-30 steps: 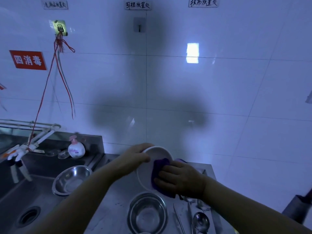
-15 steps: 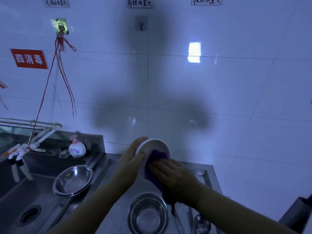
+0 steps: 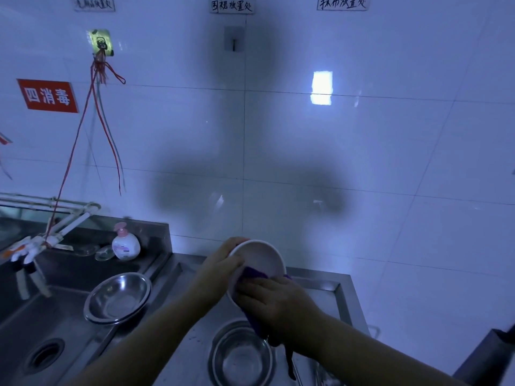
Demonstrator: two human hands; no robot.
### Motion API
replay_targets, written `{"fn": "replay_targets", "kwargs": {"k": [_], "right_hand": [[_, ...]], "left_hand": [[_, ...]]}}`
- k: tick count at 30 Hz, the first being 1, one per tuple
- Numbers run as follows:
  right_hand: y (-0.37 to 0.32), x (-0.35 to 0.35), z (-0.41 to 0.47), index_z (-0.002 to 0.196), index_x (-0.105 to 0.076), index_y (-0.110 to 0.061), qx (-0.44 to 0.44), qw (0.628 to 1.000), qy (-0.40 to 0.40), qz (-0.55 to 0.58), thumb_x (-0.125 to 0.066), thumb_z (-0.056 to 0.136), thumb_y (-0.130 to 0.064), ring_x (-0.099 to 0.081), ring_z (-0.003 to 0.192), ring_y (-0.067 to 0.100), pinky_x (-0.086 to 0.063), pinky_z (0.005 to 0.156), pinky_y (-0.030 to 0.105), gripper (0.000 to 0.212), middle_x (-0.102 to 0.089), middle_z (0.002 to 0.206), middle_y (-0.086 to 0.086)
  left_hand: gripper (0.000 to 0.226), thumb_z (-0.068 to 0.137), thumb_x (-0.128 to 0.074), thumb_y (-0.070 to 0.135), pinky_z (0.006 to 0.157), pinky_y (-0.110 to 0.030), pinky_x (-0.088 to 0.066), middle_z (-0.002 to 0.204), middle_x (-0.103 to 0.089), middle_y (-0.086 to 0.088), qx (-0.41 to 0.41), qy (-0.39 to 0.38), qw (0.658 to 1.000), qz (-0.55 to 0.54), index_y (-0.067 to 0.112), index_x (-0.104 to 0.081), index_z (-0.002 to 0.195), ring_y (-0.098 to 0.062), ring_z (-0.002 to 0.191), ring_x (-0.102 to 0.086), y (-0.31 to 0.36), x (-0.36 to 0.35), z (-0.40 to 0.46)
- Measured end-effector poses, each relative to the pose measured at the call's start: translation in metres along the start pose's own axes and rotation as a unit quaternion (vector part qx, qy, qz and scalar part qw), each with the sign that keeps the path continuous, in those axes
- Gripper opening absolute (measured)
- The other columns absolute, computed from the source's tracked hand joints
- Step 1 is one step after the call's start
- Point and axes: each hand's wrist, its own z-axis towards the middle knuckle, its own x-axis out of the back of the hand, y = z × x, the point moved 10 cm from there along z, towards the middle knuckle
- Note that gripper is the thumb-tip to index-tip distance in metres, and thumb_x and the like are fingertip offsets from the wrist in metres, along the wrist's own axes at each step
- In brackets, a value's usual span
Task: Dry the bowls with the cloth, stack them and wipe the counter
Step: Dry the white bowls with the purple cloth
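A white bowl [image 3: 262, 257] is held tilted above the steel counter [image 3: 320, 298], its opening facing me. My left hand [image 3: 220, 270] grips its left rim. My right hand [image 3: 274, 299] presses a purple cloth [image 3: 252, 274] into the lower part of the bowl; the cloth's tail hangs down below the hand. A steel bowl [image 3: 241, 355] stands on the counter right under my hands. Another steel bowl [image 3: 118, 298] rests tilted on the sink's edge to the left.
A deep steel sink [image 3: 47, 330] with a drain lies at the left, a tap [image 3: 30, 247] over it. A soap pump bottle [image 3: 125, 245] stands on the sink's back ledge. The tiled wall is close behind. A dark object [image 3: 490, 355] stands at the lower right.
The bowl has turned to face me more. My right hand and the cloth have slid from the bowl's middle down to its lower edge. The view has shifted slightly.
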Motion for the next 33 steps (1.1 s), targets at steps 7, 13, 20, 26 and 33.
{"fn": "replay_targets", "kwargs": {"k": [7,13,20,26,33], "right_hand": [[0.038,-0.008,-0.015,0.102,-0.069,-0.015,-0.049,0.995,-0.090,0.015,-0.084,0.063,-0.018,-0.067,0.087,0.022,-0.058,0.074,0.039,0.042,-0.070,0.098,0.006],[0.045,-0.002,-0.018,0.112,-0.065,-0.014,-0.073,0.989,-0.072,0.109,-0.074,0.078,-0.013,-0.059,0.105,0.017,-0.049,0.094,0.030,0.035,-0.066,0.113,0.005],[0.089,0.067,-0.042,0.114,-0.062,-0.001,-0.225,0.926,0.242,0.181,-0.070,0.079,-0.003,-0.055,0.112,0.015,-0.045,0.099,0.027,0.036,-0.061,0.118,0.008],[0.072,0.059,-0.014,0.131,-0.044,-0.008,-0.255,0.902,0.261,0.229,-0.045,0.086,-0.064,-0.044,0.126,0.027,-0.040,0.103,0.037,0.072,-0.046,0.135,0.015],[0.044,0.057,-0.009,0.134,-0.044,-0.022,-0.173,0.941,0.272,0.105,-0.029,0.100,-0.046,-0.040,0.132,0.018,-0.040,0.100,0.047,0.044,-0.046,0.139,-0.001]], "left_hand": [[0.067,0.087,-0.056,0.041,0.113,-0.034,-0.026,0.146,-0.032,0.003,-0.024,-0.105,0.937,0.331,0.024,-0.025,0.144,-0.016,0.137,-0.025,-0.011,-0.002,-0.006],[0.027,0.091,-0.052,0.034,0.118,-0.029,-0.005,0.130,-0.054,0.011,-0.260,-0.179,0.758,0.570,0.029,-0.056,0.117,-0.005,0.133,-0.035,0.009,-0.040,-0.031],[0.007,0.089,-0.060,0.024,0.068,-0.015,-0.043,0.081,-0.062,0.002,-0.013,-0.079,0.974,0.213,0.025,-0.061,0.083,-0.010,0.078,-0.058,-0.015,0.001,-0.025],[0.026,0.079,-0.058,0.014,0.077,-0.033,-0.055,0.100,-0.068,-0.021,0.094,-0.064,0.965,-0.237,0.005,-0.066,0.102,-0.028,0.092,-0.065,-0.011,-0.027,-0.028],[0.027,0.079,-0.051,0.010,0.073,-0.029,-0.057,0.099,-0.071,-0.014,0.080,-0.083,0.925,-0.362,0.016,-0.073,0.095,-0.022,0.090,-0.068,0.012,-0.037,-0.028]]}}
